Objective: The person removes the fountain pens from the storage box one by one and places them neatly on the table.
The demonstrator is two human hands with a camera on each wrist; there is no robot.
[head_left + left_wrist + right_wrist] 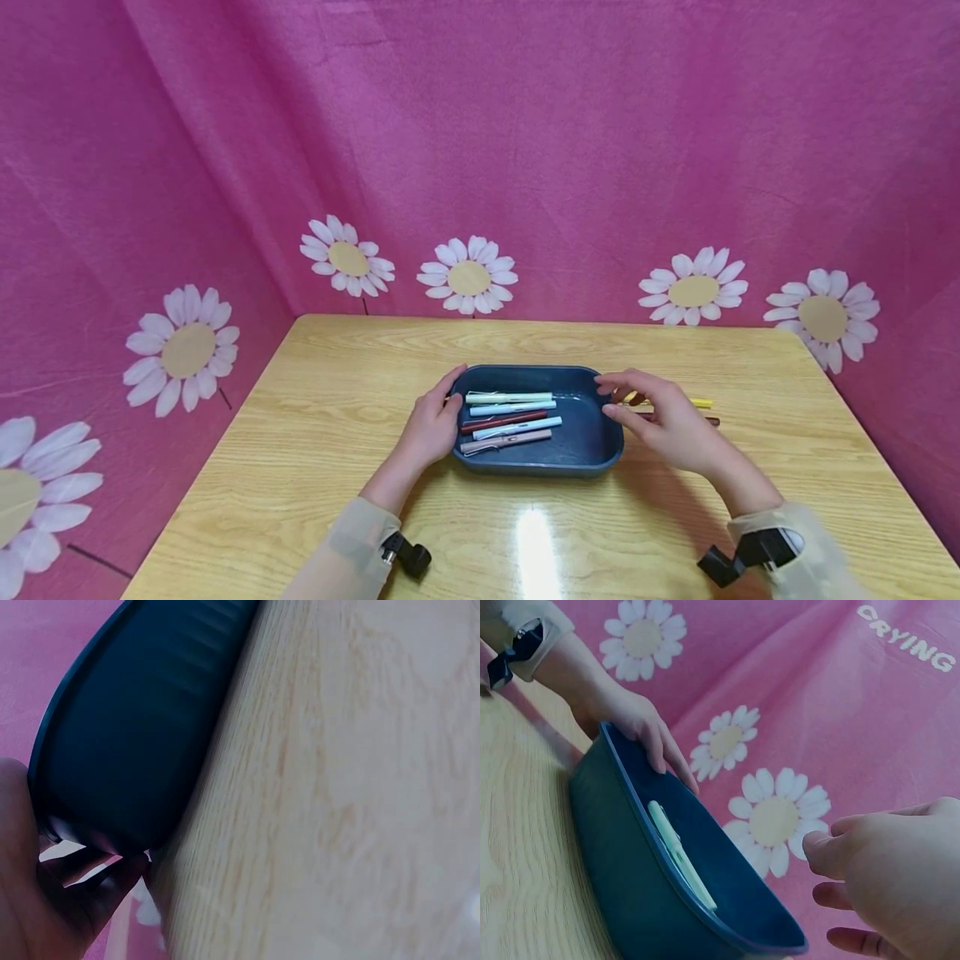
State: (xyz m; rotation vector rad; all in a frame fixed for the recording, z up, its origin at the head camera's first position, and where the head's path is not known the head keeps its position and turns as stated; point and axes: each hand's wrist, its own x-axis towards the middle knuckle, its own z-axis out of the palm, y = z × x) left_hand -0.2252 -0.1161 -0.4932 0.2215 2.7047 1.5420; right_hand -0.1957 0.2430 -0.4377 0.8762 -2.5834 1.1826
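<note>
A dark blue rectangular box (581, 442) rests on the table in the head view. My left hand (431, 425) grips its left end, thumb over the rim and fingers on the outer wall. Inside lie several clip pens side by side: a pale green pen (517, 398), two light blue pens, a dark red pen (510, 422) and a dusty pink pen (517, 442). Beside the right rim is my right hand (671, 421), holding nothing, its fingers loosely bent and parted. Partly hidden behind that hand, a yellow pen (701, 403) and a dark brown pen (712, 421) lie on the table.
The light wooden table (360, 383) extends around the box. A pink curtain (555, 167) with white daisies hangs along its back and sides. Each sleeve carries a small black camera mount, one at the left wrist (405, 554) and one at the right.
</note>
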